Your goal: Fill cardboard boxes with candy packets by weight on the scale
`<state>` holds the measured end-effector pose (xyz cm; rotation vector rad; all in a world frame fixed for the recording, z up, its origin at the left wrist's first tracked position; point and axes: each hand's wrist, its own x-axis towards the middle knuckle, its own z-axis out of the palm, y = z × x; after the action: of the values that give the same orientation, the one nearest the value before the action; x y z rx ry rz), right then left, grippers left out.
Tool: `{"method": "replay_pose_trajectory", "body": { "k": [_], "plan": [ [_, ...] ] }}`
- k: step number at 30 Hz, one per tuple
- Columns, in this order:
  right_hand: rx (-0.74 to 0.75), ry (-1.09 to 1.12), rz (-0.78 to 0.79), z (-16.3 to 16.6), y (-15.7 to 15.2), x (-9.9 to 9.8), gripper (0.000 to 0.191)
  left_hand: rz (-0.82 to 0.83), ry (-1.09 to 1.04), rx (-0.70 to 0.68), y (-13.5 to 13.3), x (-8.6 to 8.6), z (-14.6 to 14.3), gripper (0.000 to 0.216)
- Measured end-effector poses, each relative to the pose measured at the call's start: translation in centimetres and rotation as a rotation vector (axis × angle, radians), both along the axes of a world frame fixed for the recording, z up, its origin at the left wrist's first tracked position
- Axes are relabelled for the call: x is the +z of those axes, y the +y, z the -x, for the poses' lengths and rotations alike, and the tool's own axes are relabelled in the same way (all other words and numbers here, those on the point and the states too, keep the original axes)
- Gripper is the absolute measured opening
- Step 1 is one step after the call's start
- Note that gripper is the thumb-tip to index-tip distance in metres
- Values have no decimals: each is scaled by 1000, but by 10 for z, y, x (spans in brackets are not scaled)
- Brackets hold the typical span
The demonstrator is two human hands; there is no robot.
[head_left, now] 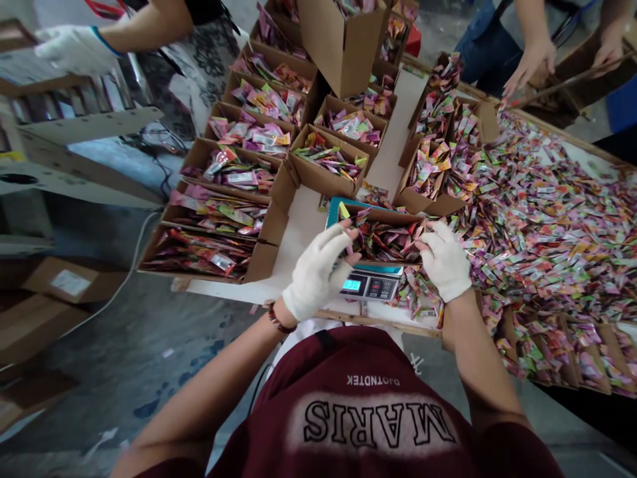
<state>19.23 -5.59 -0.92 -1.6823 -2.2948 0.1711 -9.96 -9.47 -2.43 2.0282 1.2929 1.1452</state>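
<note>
A small cardboard box [375, 257] full of colourful flat packets [391, 238] rests on a digital scale [371, 284] with a lit blue display and a teal platform. My left hand [318, 271], in a white fingertipless glove, is closed around the box's left end, its bare fingertips against packets there. At the opposite end, my right hand [444, 260], gloved the same way, grips the box's right edge with thumb and fingers. Parts of the box ends are hidden behind my fingers.
Rows of packet-filled cardboard boxes [259, 255] stand to the left and beyond the scale. A large heap of loose packets [542, 232] covers the table's right side. More filled boxes [542, 352] line the near right edge. Co-workers' hands [74, 52] show at the upper left and upper right.
</note>
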Motion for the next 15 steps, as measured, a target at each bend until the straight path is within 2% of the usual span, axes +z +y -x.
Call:
{"method": "replay_pose_trajectory", "body": {
  "k": [4,7,9,12,15],
  "plan": [
    [23,144,-85,-5,-8,29,22,-117,104,-137,2,4,-19,39],
    [-121,186,-152,-24,-21,55,22,-99,230,-148,5,6,-30,39],
    [-256,176,-197,-45,-31,66,24,-3,427,-182,7,5,-39,39],
    [-399,105,-135,-82,-43,60,31,143,745,-294,14,2,-50,18],
    [-426,-9,-2,-119,-53,35,44,168,835,-346,30,3,-40,19]
  ]
}}
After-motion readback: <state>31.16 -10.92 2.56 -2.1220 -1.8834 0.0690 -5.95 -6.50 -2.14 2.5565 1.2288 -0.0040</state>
